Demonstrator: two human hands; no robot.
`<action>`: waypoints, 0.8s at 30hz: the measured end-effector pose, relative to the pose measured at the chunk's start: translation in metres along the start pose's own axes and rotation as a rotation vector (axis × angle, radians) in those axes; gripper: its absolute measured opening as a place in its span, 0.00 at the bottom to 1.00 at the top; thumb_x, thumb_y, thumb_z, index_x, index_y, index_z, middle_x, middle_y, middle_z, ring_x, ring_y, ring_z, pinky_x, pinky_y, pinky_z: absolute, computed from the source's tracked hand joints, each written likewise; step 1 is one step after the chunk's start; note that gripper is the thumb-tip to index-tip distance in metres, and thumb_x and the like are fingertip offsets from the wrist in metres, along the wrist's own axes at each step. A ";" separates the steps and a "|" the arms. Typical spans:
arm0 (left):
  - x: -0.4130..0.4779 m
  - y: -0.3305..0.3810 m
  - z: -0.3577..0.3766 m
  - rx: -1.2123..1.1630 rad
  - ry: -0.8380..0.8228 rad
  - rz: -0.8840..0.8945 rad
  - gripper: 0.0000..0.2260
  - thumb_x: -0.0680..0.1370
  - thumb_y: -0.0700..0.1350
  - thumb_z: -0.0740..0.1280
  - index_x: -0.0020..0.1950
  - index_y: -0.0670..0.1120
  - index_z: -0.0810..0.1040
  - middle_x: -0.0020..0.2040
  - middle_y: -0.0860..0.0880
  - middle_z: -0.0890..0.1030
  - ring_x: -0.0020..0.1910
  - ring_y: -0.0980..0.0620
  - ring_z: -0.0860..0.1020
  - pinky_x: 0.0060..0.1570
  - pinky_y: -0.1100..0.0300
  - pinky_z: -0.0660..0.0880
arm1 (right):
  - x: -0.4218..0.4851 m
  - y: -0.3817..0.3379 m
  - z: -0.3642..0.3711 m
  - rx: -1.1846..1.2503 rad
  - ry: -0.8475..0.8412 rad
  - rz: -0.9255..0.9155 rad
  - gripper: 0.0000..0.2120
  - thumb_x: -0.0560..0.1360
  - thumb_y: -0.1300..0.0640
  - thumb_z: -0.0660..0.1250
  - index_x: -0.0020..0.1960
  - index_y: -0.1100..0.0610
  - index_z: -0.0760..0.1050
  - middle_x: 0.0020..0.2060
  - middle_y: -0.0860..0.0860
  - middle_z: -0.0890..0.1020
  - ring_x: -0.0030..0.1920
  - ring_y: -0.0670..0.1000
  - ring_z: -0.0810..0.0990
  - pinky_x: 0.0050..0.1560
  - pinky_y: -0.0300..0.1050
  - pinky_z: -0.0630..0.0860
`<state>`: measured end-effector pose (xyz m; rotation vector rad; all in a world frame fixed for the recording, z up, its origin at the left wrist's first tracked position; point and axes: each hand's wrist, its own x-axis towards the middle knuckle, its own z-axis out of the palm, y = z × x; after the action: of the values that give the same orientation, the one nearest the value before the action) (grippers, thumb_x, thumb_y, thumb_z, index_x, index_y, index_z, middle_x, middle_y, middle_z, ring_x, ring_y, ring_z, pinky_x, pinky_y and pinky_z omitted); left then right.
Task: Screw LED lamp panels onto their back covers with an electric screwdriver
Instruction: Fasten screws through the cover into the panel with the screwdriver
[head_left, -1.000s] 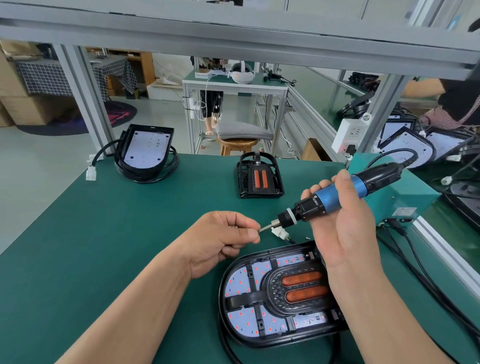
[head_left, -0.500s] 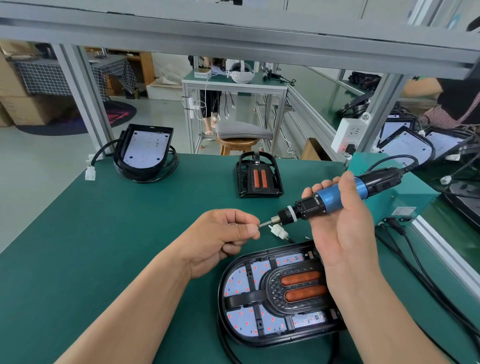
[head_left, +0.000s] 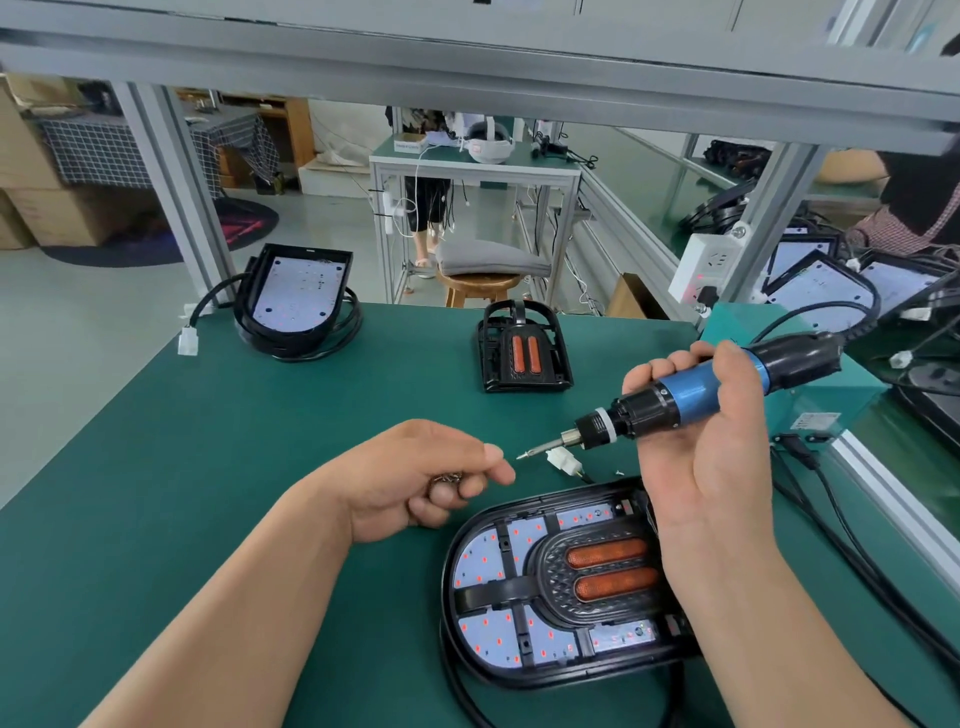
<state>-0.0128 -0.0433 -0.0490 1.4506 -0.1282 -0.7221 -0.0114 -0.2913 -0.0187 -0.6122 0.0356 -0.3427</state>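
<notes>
My left hand (head_left: 415, 488) curls round what look like small screws (head_left: 448, 475), my right hand (head_left: 717, 452) grips the electric screwdriver (head_left: 691, 392), bit in the air just beside them, so I judge the lamp panel (head_left: 488, 564), seated in its back cover (head_left: 448, 592) at the bench's (head_left: 208, 467) near edge, is yet to be fastened.
</notes>
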 end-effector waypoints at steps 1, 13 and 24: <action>-0.003 0.001 -0.002 0.034 -0.040 -0.002 0.12 0.75 0.50 0.77 0.52 0.43 0.88 0.35 0.51 0.73 0.30 0.58 0.63 0.26 0.67 0.57 | -0.001 -0.001 0.001 0.009 -0.031 0.000 0.04 0.83 0.57 0.68 0.53 0.57 0.75 0.41 0.51 0.78 0.40 0.51 0.78 0.51 0.49 0.81; -0.009 -0.001 -0.004 0.188 -0.083 -0.065 0.13 0.75 0.36 0.75 0.59 0.35 0.85 0.46 0.39 0.75 0.26 0.57 0.60 0.25 0.67 0.58 | -0.020 -0.005 0.017 -0.083 -0.380 0.026 0.06 0.81 0.59 0.60 0.54 0.53 0.75 0.37 0.48 0.72 0.36 0.48 0.71 0.41 0.43 0.75; -0.007 -0.001 -0.005 0.189 -0.073 -0.074 0.09 0.79 0.33 0.71 0.59 0.35 0.84 0.45 0.42 0.74 0.26 0.57 0.60 0.26 0.66 0.57 | -0.028 0.007 0.022 -0.233 -0.483 -0.013 0.09 0.74 0.58 0.67 0.54 0.55 0.76 0.35 0.50 0.72 0.36 0.51 0.72 0.41 0.46 0.76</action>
<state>-0.0164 -0.0353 -0.0487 1.6164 -0.2045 -0.8410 -0.0323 -0.2647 -0.0061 -0.9138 -0.3966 -0.1966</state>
